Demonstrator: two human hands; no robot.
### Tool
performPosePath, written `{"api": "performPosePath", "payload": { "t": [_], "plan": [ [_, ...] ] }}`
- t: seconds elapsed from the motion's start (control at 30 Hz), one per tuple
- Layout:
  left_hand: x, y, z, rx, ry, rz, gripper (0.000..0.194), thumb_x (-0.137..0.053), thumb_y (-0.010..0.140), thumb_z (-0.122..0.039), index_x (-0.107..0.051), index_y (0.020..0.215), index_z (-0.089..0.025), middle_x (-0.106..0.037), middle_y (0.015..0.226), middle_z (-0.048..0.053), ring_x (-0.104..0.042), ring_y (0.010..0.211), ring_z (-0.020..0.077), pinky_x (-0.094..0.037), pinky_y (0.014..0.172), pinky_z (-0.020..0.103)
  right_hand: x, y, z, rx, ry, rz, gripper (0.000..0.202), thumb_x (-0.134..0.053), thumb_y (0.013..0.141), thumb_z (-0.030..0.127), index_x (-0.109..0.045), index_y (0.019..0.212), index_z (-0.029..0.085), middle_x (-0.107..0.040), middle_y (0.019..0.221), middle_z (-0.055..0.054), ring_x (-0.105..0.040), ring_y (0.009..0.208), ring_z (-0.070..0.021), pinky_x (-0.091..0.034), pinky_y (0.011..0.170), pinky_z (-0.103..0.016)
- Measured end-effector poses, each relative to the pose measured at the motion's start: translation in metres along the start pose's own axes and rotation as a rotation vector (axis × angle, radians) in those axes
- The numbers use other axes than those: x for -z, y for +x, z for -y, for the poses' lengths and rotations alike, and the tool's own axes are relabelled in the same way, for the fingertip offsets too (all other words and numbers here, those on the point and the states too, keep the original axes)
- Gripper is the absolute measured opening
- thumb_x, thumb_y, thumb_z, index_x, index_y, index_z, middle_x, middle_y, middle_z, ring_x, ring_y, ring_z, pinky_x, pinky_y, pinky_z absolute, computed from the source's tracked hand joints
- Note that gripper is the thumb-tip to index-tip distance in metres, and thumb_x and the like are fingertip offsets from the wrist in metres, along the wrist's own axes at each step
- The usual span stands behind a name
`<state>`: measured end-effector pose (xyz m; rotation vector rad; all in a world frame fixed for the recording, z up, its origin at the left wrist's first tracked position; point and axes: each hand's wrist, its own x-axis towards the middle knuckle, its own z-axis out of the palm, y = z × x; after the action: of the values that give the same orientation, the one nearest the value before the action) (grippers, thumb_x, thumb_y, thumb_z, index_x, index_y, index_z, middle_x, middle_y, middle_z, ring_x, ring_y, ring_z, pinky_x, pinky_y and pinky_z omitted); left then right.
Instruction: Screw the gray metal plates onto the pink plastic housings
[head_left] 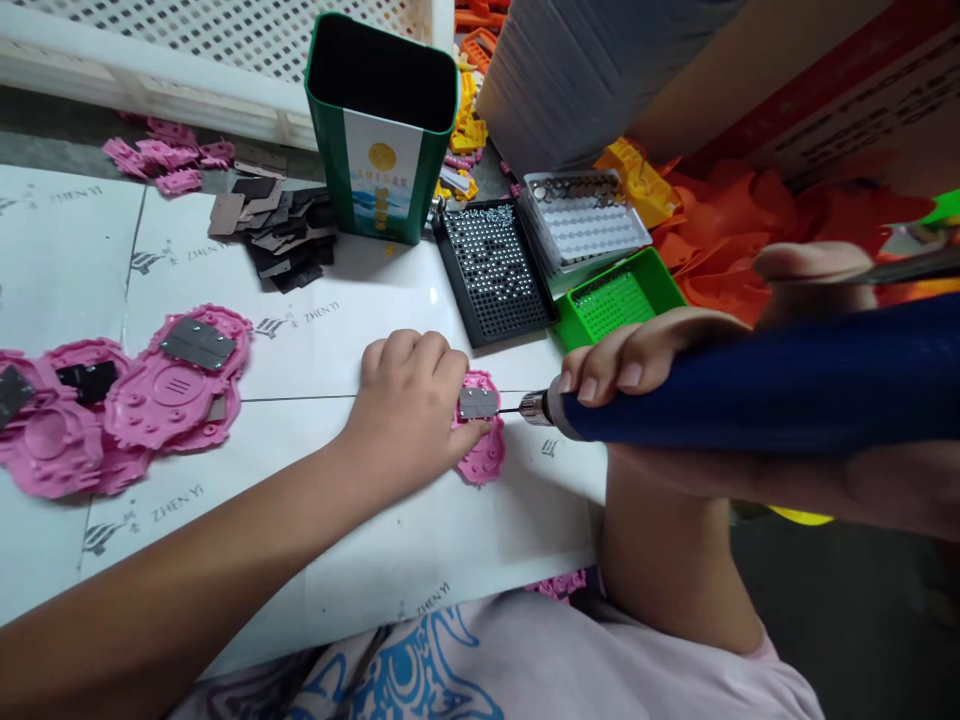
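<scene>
My left hand [412,395] is closed on the left edge of a small pink plastic part [480,462], pressing it to the white table. A grey metal plate [478,403] lies on that part, its thin screws or holes too small to tell apart. My right hand [652,350] is wrapped round a thick blue electric screwdriver [750,385], held nearly level. Its thin bit points left and ends at the plate's right edge; whether it touches a screw, I cannot tell. Some of my right fingers and palm are hidden behind the tool.
Pink parts with plates [180,390] lie on the left. Behind are loose dark plates [281,230], a green tin [382,130], a black screw tray [499,270], a clear box [585,220] and a green tray [622,295]. Orange pieces [712,220] and a carton [847,90] stand right.
</scene>
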<state>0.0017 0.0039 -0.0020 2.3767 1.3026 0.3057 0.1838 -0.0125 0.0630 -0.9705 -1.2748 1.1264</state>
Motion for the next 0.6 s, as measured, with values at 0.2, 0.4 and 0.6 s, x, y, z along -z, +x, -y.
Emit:
{"api": "performPosePath", "payload": {
  "t": [0.2, 0.4, 0.6],
  "plan": [
    [0.000, -0.001, -0.003, 0.044, 0.025, 0.013, 0.041, -0.070, 0.078, -0.051, -0.062, 0.099, -0.017, -0.059, 0.103, 0.010, -0.046, 0.102, 0.0328, -0.033, 0.085, 0.045, 0.001, 0.000, -0.010, 0.138, 0.131, 0.115, 0.045, -0.064, 0.077, 0.051, -0.062, 0.114, 0.026, -0.069, 0.077, -0.003, -0.065, 0.064, -0.0225, -0.057, 0.063, -0.041],
    [0.000, 0.001, 0.002, 0.015, 0.026, 0.032, 0.033, -0.066, 0.084, -0.048, -0.061, 0.100, -0.019, -0.059, 0.104, 0.009, -0.045, 0.104, 0.0308, -0.031, 0.088, 0.044, 0.008, 0.007, -0.016, 0.194, 0.219, 0.174, 0.053, -0.060, 0.076, 0.052, -0.062, 0.120, 0.024, -0.070, 0.071, -0.004, -0.065, 0.053, -0.0237, -0.055, 0.051, -0.041],
    [0.008, 0.001, 0.004, 0.010, -0.039, 0.109, 0.046, -0.067, 0.082, -0.050, -0.058, 0.117, -0.021, -0.057, 0.110, 0.008, -0.043, 0.109, 0.0308, -0.030, 0.092, 0.043, 0.019, 0.015, -0.013, 0.248, 0.272, 0.109, 0.053, -0.063, 0.066, 0.057, -0.068, 0.110, 0.029, -0.070, 0.062, -0.001, -0.062, 0.045, -0.0215, -0.053, 0.043, -0.037]
  ]
}}
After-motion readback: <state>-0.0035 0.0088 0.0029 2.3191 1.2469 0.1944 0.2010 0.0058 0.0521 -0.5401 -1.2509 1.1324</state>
